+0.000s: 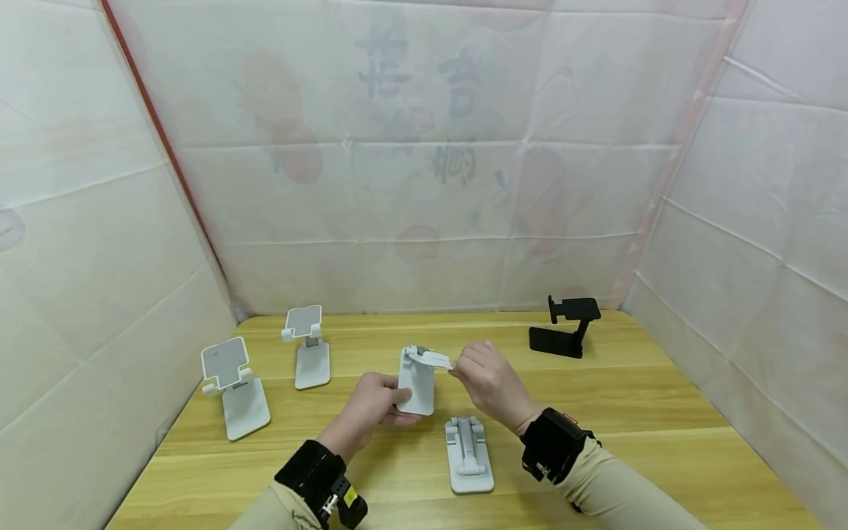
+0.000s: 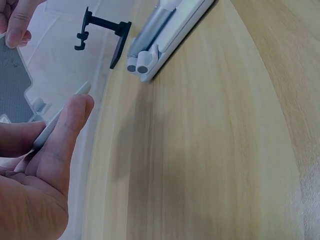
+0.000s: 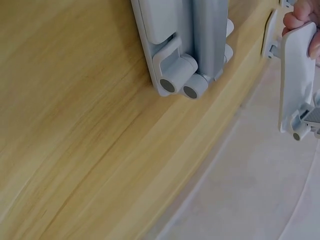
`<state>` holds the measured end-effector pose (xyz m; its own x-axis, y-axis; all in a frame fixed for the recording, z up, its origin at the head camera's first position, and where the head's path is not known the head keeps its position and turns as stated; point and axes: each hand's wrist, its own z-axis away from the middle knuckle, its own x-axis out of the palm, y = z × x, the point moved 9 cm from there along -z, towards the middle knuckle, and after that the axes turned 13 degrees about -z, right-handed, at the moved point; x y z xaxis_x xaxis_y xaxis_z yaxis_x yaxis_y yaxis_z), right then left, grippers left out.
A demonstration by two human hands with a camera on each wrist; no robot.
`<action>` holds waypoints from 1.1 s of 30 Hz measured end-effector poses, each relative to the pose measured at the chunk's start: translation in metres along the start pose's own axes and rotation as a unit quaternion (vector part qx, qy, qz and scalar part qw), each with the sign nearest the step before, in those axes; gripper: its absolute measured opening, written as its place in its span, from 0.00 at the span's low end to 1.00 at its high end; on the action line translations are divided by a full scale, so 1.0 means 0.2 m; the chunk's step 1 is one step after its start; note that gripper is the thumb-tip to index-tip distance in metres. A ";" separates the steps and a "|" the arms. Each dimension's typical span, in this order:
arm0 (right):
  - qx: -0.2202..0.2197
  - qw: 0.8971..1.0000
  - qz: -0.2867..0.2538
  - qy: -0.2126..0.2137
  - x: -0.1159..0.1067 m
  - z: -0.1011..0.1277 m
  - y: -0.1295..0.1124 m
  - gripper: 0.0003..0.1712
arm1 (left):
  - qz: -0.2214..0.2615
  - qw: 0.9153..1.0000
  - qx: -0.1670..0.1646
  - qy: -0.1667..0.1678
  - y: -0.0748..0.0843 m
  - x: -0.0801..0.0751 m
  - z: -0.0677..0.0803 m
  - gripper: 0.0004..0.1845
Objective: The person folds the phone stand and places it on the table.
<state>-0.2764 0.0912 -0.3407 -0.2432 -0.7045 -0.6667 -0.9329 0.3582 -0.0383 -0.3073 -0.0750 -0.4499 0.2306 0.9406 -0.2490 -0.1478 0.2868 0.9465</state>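
My left hand [image 1: 391, 397] grips the lower end of a white phone stand [image 1: 417, 384] and holds it upright above the wooden table [image 1: 629, 412]. My right hand [image 1: 457, 368] pinches the stand's hinged top plate [image 1: 432, 358], which is tilted out to the right. In the left wrist view my left hand [image 2: 47, 150] holds the stand's thin white edge [image 2: 62, 116] between thumb and fingers. The right wrist view has the held stand [image 3: 296, 75] at the right edge, with fingertips [image 3: 301, 12] on its far end. Straight below my hands a second white stand [image 1: 469, 455] lies folded flat.
Two unfolded white stands [image 1: 235, 386] [image 1: 307, 346] are at the left of the table. A black stand [image 1: 566, 327] is unfolded at the back right. White fabric walls close the table in on three sides.
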 end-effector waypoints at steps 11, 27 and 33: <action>-0.037 0.999 0.012 -0.006 0.02 0.01 -0.05 0.06 | 0.021 1.000 -0.005 -0.010 0.02 0.01 0.01 0.22; -0.063 0.997 0.046 -0.027 0.04 0.02 -0.10 0.06 | 0.059 0.998 0.015 -0.035 0.07 0.01 0.03 0.23; -0.070 0.995 0.062 -0.032 0.06 0.03 -0.11 0.07 | 0.079 0.996 0.024 -0.040 0.09 0.02 0.03 0.22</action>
<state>-0.2580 0.0788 -0.3513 -0.3456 -0.6181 -0.7060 -0.9257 0.3477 0.1488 -0.3030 -0.0664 -0.4325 0.2848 0.9552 -0.0799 -0.1426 0.1247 0.9819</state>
